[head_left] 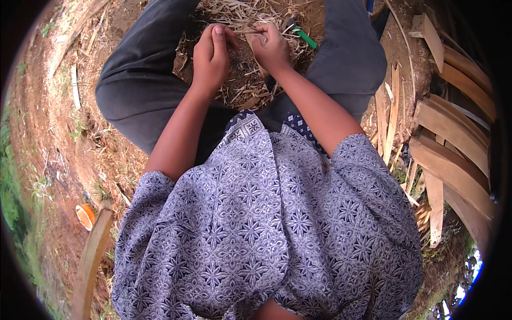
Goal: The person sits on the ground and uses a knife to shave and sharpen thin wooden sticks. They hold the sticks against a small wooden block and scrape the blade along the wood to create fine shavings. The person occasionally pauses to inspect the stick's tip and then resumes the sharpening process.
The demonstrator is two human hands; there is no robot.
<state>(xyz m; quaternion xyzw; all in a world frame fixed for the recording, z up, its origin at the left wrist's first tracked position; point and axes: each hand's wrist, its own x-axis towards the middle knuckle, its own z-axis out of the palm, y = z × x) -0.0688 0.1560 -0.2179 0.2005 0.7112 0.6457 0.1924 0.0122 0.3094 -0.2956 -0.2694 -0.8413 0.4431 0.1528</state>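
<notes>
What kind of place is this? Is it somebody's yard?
It's outdoors, and it looks like a woodworking spot, maybe in a yard, though I can't tell whose. There's bare brown soil, pale wood shavings between the person's legs, and stacked curved wooden pieces on the right.

We are wearing a loose pale violet-grey shirt (250,213) patterned with dark starry flowers; navy, white-dotted cloth (301,125) is showing at its hem (248,127). We are also wearing plain charcoal trousers (349,58).

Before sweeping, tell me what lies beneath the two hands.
Pale wood shavings show below the left hand and right hand; whatever the hands cover cannot be seen.
</notes>
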